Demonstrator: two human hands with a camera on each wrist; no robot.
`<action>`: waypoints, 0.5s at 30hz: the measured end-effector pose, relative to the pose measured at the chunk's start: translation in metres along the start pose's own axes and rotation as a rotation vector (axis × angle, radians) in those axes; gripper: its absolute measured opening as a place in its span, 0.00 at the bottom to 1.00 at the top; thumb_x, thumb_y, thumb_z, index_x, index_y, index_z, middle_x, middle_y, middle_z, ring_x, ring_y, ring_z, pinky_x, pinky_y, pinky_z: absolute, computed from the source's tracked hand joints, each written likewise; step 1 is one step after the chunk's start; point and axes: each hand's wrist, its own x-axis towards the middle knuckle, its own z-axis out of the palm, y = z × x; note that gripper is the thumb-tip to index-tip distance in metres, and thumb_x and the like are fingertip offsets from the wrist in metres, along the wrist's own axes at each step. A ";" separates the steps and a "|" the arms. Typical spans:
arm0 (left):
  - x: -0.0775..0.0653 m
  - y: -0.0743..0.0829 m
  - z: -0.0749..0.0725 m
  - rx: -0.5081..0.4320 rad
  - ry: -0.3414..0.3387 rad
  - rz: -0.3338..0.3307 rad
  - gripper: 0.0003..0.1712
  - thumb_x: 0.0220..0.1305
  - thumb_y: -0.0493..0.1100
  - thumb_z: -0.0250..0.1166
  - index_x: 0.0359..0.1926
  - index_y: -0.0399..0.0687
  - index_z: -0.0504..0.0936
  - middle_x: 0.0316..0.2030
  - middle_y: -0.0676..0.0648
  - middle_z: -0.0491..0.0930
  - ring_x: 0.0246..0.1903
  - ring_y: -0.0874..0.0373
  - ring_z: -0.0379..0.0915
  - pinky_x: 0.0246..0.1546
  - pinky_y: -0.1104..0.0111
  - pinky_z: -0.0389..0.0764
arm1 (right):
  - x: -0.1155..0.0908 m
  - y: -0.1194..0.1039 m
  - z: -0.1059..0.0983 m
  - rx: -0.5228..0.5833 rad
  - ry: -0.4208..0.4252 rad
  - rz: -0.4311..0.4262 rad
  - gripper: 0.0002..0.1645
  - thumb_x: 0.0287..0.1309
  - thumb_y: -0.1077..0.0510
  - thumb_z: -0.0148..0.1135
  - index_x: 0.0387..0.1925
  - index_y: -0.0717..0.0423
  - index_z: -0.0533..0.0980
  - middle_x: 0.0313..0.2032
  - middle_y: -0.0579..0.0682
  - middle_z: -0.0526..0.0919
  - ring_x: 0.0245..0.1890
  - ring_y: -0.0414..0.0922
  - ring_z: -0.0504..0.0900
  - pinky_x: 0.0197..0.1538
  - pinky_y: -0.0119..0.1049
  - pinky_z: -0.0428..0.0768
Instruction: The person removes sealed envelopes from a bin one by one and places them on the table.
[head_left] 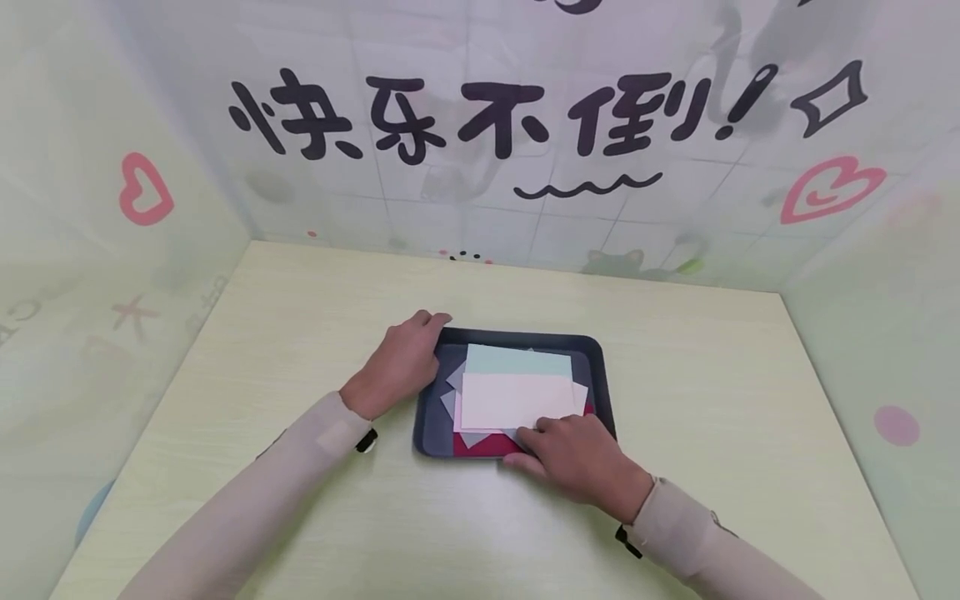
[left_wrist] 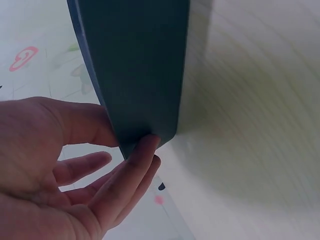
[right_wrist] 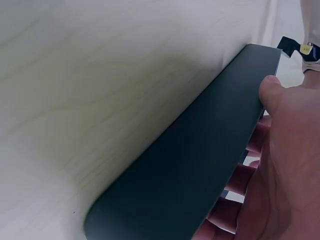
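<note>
A dark rectangular tray rests on the table, holding a loose stack of thin rectangular cards or papers. On top lies a pinkish-white piece, overlapping a pale green one. Grey corners stick out around them, and a red piece shows underneath. My left hand grips the tray's far left corner; in the left wrist view thumb and fingertips lie on either side of the wall. My right hand holds the near wall towards the right, thumb outside, fingers over the rim.
The pale wood-grain table extends around the tray. A printed curtain with dark lettering and hearts stands behind its far edge, and similar sheets flank both sides. Dark straps or clips hang at the sleeve cuffs.
</note>
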 end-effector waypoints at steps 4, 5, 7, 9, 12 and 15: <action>-0.002 0.001 -0.001 -0.038 -0.019 -0.044 0.33 0.60 0.31 0.57 0.68 0.37 0.67 0.54 0.35 0.74 0.43 0.47 0.79 0.42 0.59 0.81 | 0.002 0.000 -0.001 0.000 0.012 0.002 0.25 0.69 0.29 0.47 0.30 0.42 0.71 0.21 0.40 0.70 0.16 0.39 0.67 0.17 0.33 0.62; -0.003 0.001 -0.002 -0.049 -0.029 -0.057 0.34 0.60 0.32 0.57 0.69 0.37 0.65 0.56 0.35 0.73 0.44 0.46 0.79 0.42 0.59 0.81 | 0.002 0.001 -0.001 -0.002 0.013 0.006 0.25 0.68 0.29 0.47 0.30 0.42 0.71 0.21 0.40 0.71 0.16 0.39 0.67 0.17 0.33 0.62; -0.006 0.001 -0.002 -0.074 -0.050 -0.083 0.36 0.61 0.33 0.59 0.71 0.38 0.63 0.59 0.35 0.71 0.45 0.46 0.78 0.44 0.57 0.80 | 0.002 0.002 -0.001 -0.004 0.011 0.017 0.25 0.68 0.29 0.48 0.30 0.42 0.72 0.21 0.40 0.71 0.16 0.39 0.68 0.17 0.33 0.62; -0.010 0.001 -0.002 -0.101 -0.073 -0.112 0.38 0.61 0.36 0.61 0.72 0.40 0.61 0.61 0.35 0.69 0.45 0.45 0.78 0.44 0.55 0.80 | 0.003 0.004 -0.002 -0.005 0.000 0.031 0.24 0.68 0.29 0.48 0.30 0.42 0.72 0.22 0.40 0.71 0.16 0.39 0.69 0.17 0.33 0.63; -0.018 0.001 -0.002 -0.130 -0.101 -0.135 0.40 0.61 0.39 0.63 0.73 0.41 0.60 0.62 0.34 0.67 0.43 0.45 0.78 0.43 0.54 0.80 | 0.005 0.005 -0.002 -0.008 -0.023 0.046 0.24 0.67 0.29 0.49 0.32 0.42 0.73 0.22 0.41 0.71 0.17 0.39 0.69 0.18 0.33 0.63; -0.028 0.002 -0.003 -0.167 -0.122 -0.138 0.42 0.60 0.41 0.65 0.73 0.41 0.59 0.62 0.34 0.65 0.33 0.52 0.78 0.36 0.59 0.81 | 0.005 0.006 -0.002 -0.013 -0.040 0.050 0.25 0.67 0.28 0.48 0.33 0.42 0.73 0.23 0.41 0.71 0.17 0.39 0.69 0.18 0.33 0.64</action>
